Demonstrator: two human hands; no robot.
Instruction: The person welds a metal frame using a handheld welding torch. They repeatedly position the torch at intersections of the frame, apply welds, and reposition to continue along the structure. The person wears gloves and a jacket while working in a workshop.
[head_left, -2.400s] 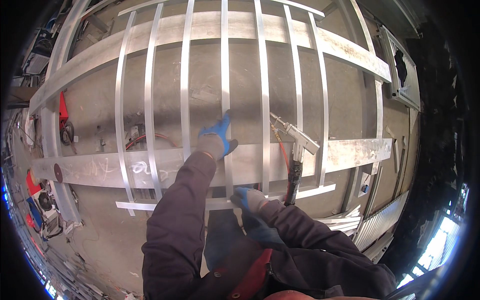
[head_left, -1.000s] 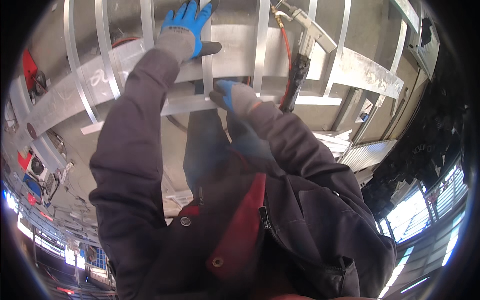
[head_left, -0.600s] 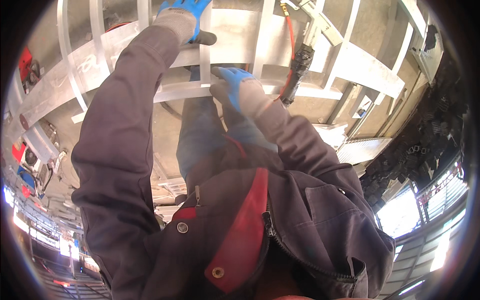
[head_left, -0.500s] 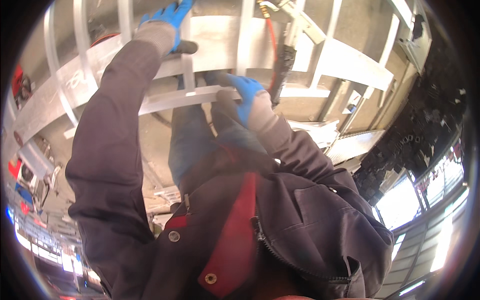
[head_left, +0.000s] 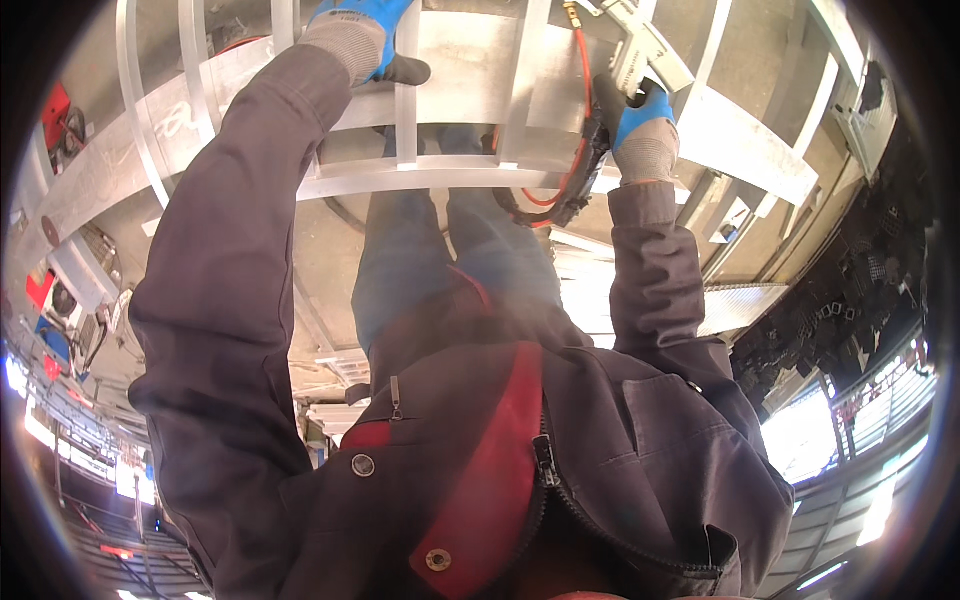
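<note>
My left hand [head_left: 370, 40], in a blue and grey glove, rests on the silver metal frame [head_left: 465, 85] at the top. Its thumb stands apart, and the fingertips run out of the picture. On the right, my gloved right hand [head_left: 645, 125] is closed around the lower part of a light grey tool [head_left: 640, 50]. Its fingers are partly hidden by the tool, whose exact kind I cannot make out. An orange hose [head_left: 584, 70] with a brass fitting hangs beside it. A black-wrapped line [head_left: 597, 150] drops in a loop close to that hand.
The frame's upright bars [head_left: 525, 80] and lower rail [head_left: 430, 175] cross in front of my legs. Red equipment [head_left: 57, 115] is at the far left. A perforated metal sheet [head_left: 740, 308] lies at the right, near a heap of dark pieces [head_left: 850, 300].
My right hand has left the frame's lower rail and moved up and right onto the light grey tool. My left hand stays on the frame. The whole view has shifted slightly.
</note>
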